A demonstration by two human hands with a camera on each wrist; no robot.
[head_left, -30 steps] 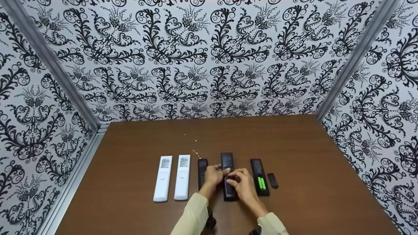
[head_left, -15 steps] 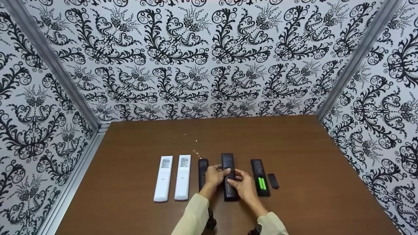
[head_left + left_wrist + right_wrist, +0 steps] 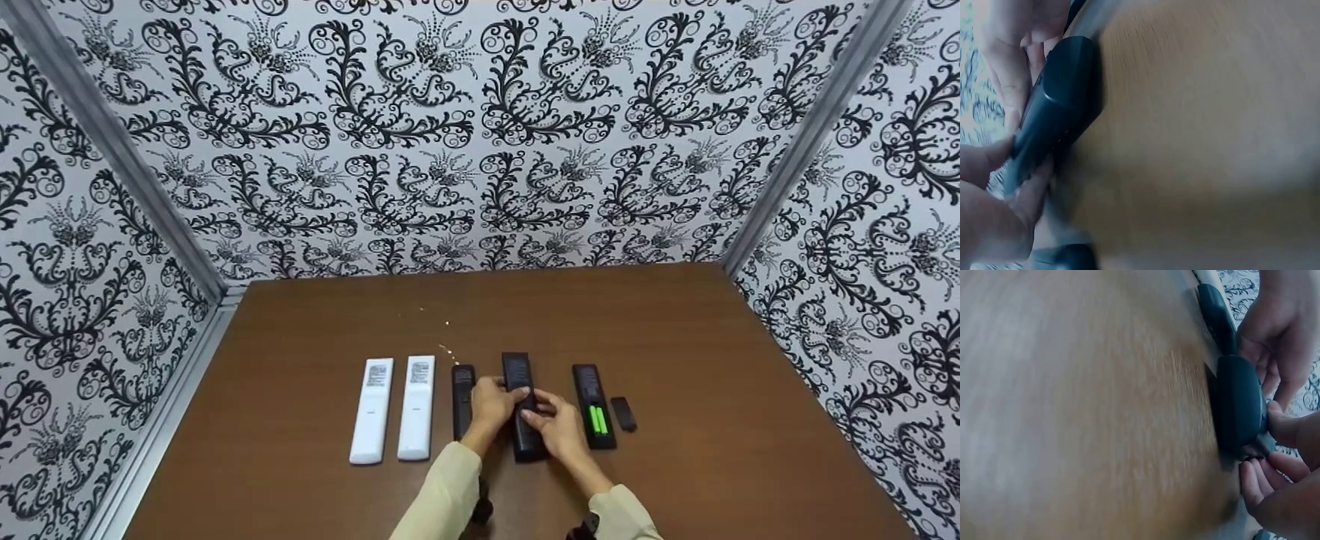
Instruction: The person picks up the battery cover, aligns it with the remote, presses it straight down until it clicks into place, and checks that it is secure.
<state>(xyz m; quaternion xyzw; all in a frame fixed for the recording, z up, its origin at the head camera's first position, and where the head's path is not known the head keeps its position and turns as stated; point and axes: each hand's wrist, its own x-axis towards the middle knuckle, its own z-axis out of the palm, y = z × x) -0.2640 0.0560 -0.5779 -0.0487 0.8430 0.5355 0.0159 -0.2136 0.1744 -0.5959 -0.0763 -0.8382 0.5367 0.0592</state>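
Observation:
A black remote control (image 3: 529, 444), back side up, is held by both hands near the middle of the table. My left hand (image 3: 492, 405) grips its left side, thumb on the remote's back. From the right, my right hand (image 3: 561, 429) holds the same remote, its thumb on the back and its fingers along the side. The right wrist view shows the rounded end of the remote (image 3: 1239, 399) with the right fingers (image 3: 1261, 481) at its edge. In the left wrist view both hands touch the remote (image 3: 1064, 84). Its battery compartment cannot be made out.
Left of the hands lie another black remote (image 3: 463, 397) and two white remotes (image 3: 371, 412) (image 3: 416, 412). To the right, a black remote (image 3: 589, 382) shows two green batteries (image 3: 598, 420), beside a loose battery cover (image 3: 623, 414). Patterned walls (image 3: 480, 150) surround the table.
My right fingers have come down from above the held remote to its right side, and the thumb now lies on its back. The remote has turned slightly; my left hand keeps its hold.

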